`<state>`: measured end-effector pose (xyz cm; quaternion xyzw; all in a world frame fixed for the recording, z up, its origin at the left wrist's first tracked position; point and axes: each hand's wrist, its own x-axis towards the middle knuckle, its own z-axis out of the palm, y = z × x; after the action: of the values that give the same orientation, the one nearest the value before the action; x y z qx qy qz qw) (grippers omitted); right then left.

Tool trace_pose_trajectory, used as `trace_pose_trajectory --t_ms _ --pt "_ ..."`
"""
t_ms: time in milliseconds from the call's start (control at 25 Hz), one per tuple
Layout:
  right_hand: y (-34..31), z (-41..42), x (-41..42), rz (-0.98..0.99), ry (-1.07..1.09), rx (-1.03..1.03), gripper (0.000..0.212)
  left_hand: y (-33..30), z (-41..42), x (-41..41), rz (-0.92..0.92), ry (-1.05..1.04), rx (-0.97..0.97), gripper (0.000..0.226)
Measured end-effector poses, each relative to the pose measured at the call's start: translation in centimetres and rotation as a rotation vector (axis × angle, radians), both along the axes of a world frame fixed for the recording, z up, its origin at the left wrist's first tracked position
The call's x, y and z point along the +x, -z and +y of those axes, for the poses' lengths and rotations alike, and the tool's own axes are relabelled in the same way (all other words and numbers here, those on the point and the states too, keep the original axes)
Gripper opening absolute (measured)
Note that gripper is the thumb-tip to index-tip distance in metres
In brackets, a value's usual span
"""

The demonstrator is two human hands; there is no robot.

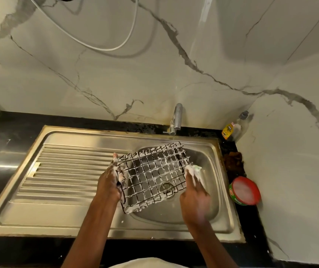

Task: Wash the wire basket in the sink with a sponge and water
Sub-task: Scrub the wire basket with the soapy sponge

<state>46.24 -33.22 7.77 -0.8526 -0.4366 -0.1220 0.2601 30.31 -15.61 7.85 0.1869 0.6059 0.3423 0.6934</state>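
While the left hand (112,182) grips a soapy wire basket (154,175) over the sink (224,219), the right hand (195,192) clutches a sponge (197,169) beside the basket; slick suds could loosen the grip.

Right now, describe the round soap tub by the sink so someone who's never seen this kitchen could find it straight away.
Start at the steel sink and go to its right edge, onto the black counter by the marble side wall. The round tub sits there near the basin's front corner. Its red rim, green side and pale paste inside set it apart from the yellow-labelled bottle standing farther back in the corner.
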Motion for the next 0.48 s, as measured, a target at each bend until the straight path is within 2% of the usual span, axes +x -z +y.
trace_pose_trajectory --t_ms 80,160,200,280,320,360,400,480 --pt "0.5 0.1 -2.5 -0.061 -0.198 0.03 0.054 -0.2 -0.1 0.8 -0.032 -0.017 0.008 0.025" --pt "1.7 -0.4 -2.5 -0.144 -0.359 0.066 0.045 0.4 0.7 0.7 -0.027 -0.024 0.014 0.032" --pt "1.6 -0.4 -0.9 -0.121 -0.348 0.018 0.046 0.7 1.0 0.5 -0.021 -0.014 0.015 0.038" --pt "1.2 -0.2 2.7 -0.009 -0.114 -0.031 0.047 1.0 1.0 0.3 -0.02 0.007 0.031 0.046" --pt "1.1 -0.2 3.1 0.077 -0.011 0.011 0.046 0.8 0.8 0.5 -0.015 -0.003 0.034 0.041" --pt "1.1 -0.3 2.5 0.081 0.02 0.036 0.037 0.5 0.7 0.6 -0.012 -0.02 0.027 0.035" --pt "1.6 -0.4 1.2 -0.015 -0.045 0.046 0.027 0.2 0.7 0.7 -0.018 -0.034 0.016 0.032" --pt "2.1 -1.1 -1.1 -0.22 -0.215 0.07 0.033 -0.3 0.7 0.8 -0.03 -0.047 0.021 0.031"
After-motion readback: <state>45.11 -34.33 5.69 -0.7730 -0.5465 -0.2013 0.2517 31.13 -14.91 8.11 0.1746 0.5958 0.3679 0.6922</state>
